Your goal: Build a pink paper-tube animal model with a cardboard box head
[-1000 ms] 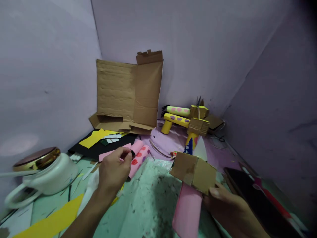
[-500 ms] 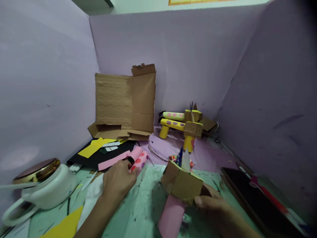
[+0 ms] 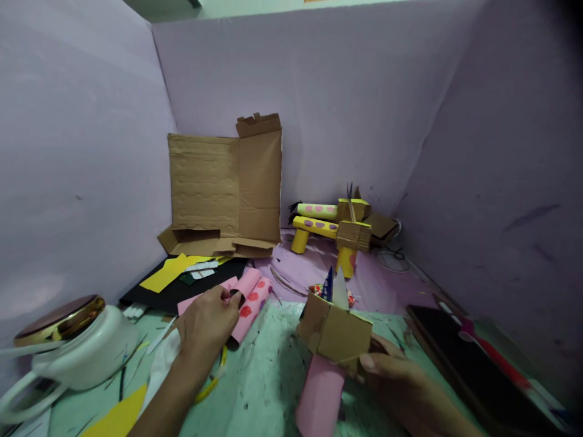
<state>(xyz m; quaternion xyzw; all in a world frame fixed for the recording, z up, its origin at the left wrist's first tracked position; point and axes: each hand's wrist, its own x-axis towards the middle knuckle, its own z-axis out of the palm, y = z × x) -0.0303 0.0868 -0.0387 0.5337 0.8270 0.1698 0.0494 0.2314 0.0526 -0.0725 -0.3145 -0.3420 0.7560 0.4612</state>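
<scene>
My right hand (image 3: pixel 405 376) grips a small cardboard box (image 3: pixel 345 332) by its right side. Two pointed paper pieces, one blue and one white, stick up from its top, and a pink paper leg (image 3: pixel 320 394) extends below. On the left, my left hand (image 3: pixel 207 321) has its fingers closed at the near end of a plain pink paper tube (image 3: pixel 248 281). Beside that tube lies a pink tube with red spots (image 3: pixel 252 309). A pink strip (image 3: pixel 189 303) is partly covered by the hand. Part of a curved yellow loop (image 3: pixel 212 388) shows beside the left wrist.
An opened cardboard box (image 3: pixel 204 182) leans at the back. Two yellow spotted paper figures (image 3: pixel 319 226) stand behind. At left are a white pot (image 3: pixel 88 358), black sheet (image 3: pixel 150 285) and yellow paper (image 3: pixel 121 416); at right, a dark flat device (image 3: pixel 473 358).
My left hand has drawn slightly left and back, uncovering more of the spotted tube and the yellow loop. My right hand still holds the small box, almost in place.
</scene>
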